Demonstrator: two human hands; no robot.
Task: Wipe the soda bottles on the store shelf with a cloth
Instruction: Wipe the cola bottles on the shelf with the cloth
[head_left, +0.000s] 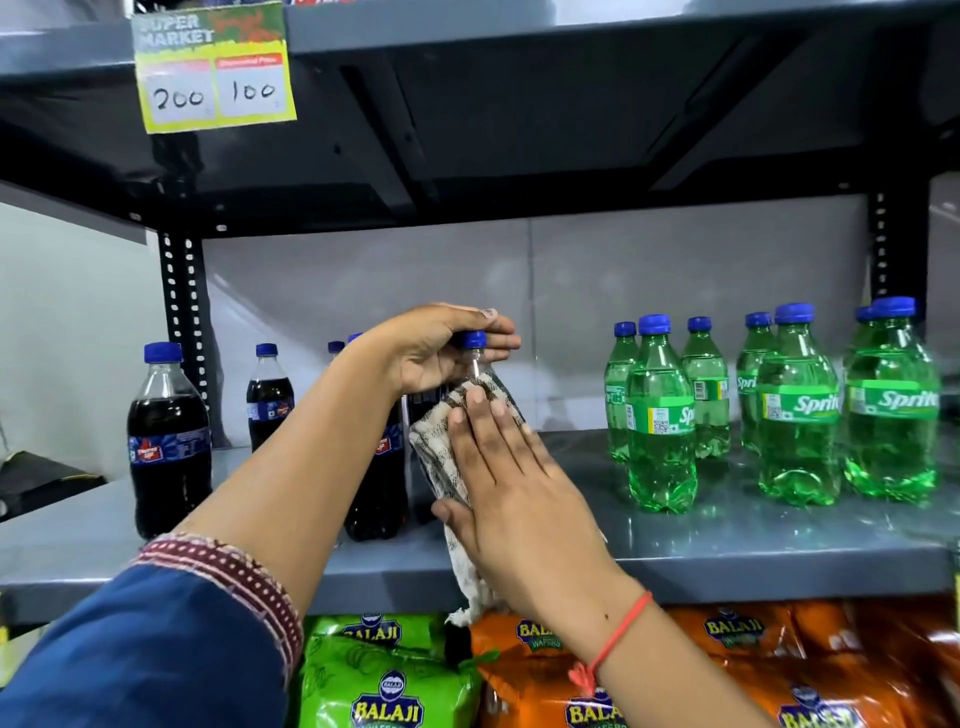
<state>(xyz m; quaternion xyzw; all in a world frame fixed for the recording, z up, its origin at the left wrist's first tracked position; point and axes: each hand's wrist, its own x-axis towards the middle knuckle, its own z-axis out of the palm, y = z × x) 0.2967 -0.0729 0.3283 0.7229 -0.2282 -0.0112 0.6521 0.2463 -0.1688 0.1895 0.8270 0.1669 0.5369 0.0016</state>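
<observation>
— While the left hand (426, 353) grips the cola bottle (480, 384) by its neck, fingers curled round just under the blue cap (474, 339), where is the cloth?

— The cloth (441, 457) is a checked rag, pressed flat against the bottle's side by the right hand (514, 499). That hand is open-palmed, fingers straight and together, not clenched; it pins the cloth rather than pinching it. The rag's loose end hangs below the shelf (727, 540) edge.

— Position of the bottle?

— Near the front middle of the grey shelf, tilted slightly. Whether its base touches the shelf cannot be told; hand and cloth cover it.

— Other stock on that level?

— More colas (169, 441) stand upright to the left, one just beside the held bottle, others farther back. A group of green Sprites (800, 415) stands upright to the right, well apart from the hands.

— Anything else?

— Snack bags (387, 675), green and orange, marked Balaji, on the level below. A price card (215, 67) reading 200 and 100 hangs from the upper shelf. A red thread (615, 636) on the right wrist; a blue sleeve (156, 639) on the left arm.
</observation>
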